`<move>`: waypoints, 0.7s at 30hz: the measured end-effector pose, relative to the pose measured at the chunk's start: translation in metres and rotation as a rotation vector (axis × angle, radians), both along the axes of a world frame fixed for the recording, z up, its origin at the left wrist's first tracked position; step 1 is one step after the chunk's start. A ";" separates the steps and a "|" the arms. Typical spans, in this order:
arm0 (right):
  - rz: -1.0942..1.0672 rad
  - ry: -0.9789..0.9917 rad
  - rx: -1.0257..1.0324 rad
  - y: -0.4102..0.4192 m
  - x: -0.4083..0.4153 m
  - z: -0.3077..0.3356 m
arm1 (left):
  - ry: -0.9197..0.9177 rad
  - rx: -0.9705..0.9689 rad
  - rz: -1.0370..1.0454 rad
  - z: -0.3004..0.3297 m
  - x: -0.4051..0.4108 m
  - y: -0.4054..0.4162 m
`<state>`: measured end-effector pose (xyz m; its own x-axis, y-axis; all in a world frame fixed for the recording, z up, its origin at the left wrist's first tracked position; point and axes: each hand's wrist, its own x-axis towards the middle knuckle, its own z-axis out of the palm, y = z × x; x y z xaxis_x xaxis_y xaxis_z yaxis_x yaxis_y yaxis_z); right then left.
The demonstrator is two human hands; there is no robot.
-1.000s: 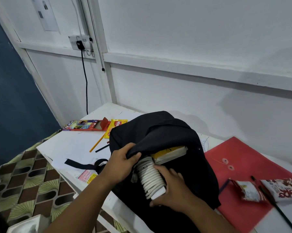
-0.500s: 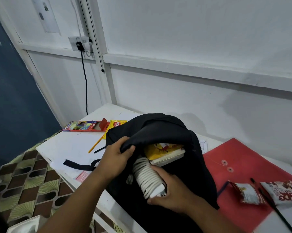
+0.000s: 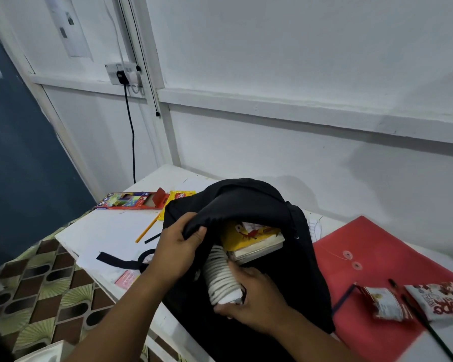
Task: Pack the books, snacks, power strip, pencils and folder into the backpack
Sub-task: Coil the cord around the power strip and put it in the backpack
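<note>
Tabletop backpack [image 3: 246,202] mouth wider (books [image 3: 254,237] clearer)

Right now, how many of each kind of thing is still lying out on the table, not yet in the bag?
Snack packets: 3, two on the red folder, one yellow behind the backpack
Folder: 1
Pencil box: 1
Loose pencils or pens: 4
Total: 9
</note>
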<state>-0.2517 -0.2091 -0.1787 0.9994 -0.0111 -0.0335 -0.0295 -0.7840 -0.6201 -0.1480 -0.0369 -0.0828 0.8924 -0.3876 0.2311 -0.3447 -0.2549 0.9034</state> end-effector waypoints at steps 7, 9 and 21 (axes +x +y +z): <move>-0.045 0.049 -0.180 0.019 0.014 -0.004 | 0.018 0.057 -0.004 -0.002 0.004 0.009; -0.066 0.048 -0.163 0.022 0.018 -0.002 | 0.034 0.054 -0.021 -0.004 0.003 0.010; -0.040 -0.033 -0.147 0.018 0.011 -0.015 | 0.063 0.100 -0.016 -0.011 -0.001 0.015</move>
<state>-0.2404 -0.1915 -0.1934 0.9986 -0.0533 0.0045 -0.0439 -0.8648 -0.5002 -0.1495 -0.0223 -0.0942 0.8974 -0.4205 0.1338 -0.2926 -0.3400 0.8938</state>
